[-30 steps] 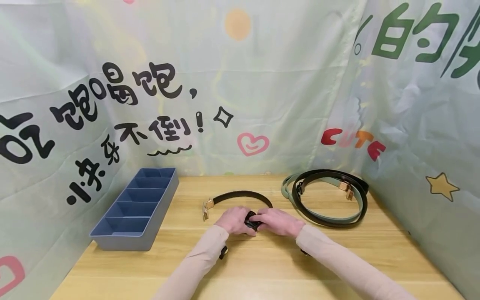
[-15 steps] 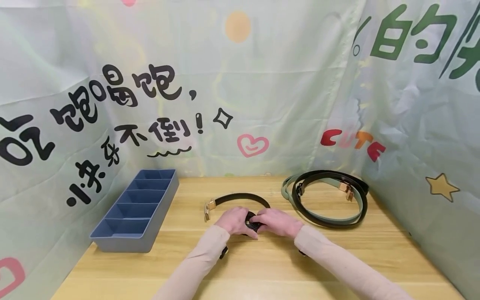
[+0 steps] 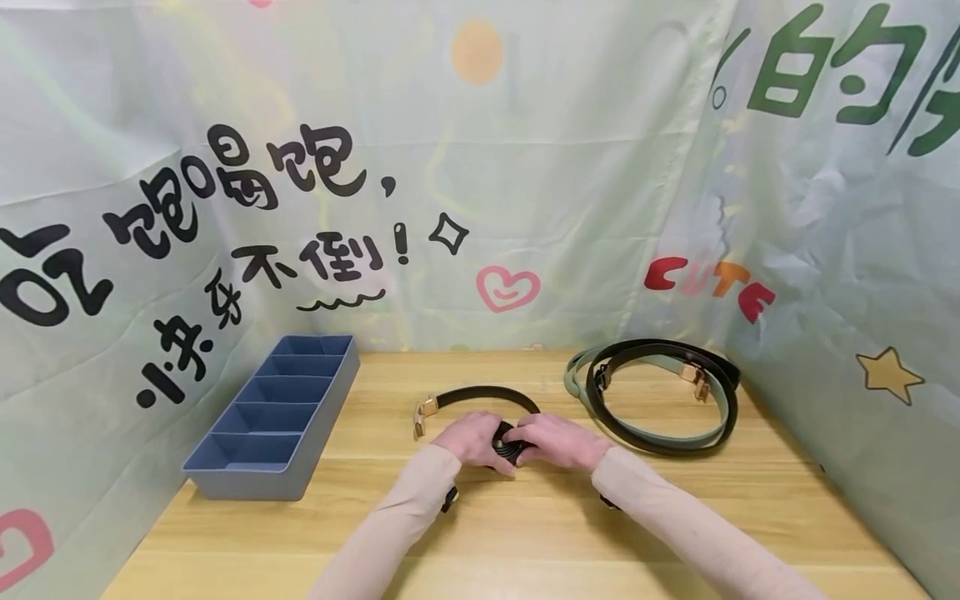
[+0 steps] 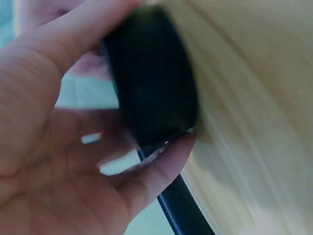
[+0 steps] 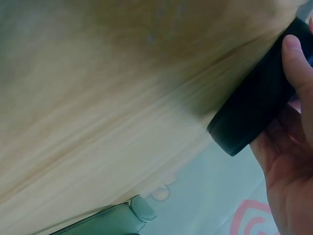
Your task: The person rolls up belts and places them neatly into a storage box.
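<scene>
A black belt is partly wound into a tight coil [image 3: 510, 450] on the wooden table, between both hands. My left hand [image 3: 471, 439] grips the coil's left side; in the left wrist view, thumb and fingers lie around the rolled strap [image 4: 154, 83]. From the other side my right hand [image 3: 561, 442] holds the coil, its thumb against the outer strap [image 5: 259, 98] in the right wrist view. The belt's unrolled length [image 3: 483, 392] arcs behind the hands and ends at a gold buckle [image 3: 426, 407] on the left. Some of the right fingers are hidden by the coil.
On the left stands a blue-grey tray [image 3: 300, 454] with several compartments. To the right lie a looped black belt [image 3: 663, 448] and a pale green belt [image 3: 573, 375], with a gold buckle [image 3: 693, 375] inside the loops. Printed cloth [image 3: 570, 208] hangs around the table.
The loose belt length and its gold buckle have slid slightly right, towards the coil. Both hands stay around the coil with small finger shifts. The other belts and tray lie as before.
</scene>
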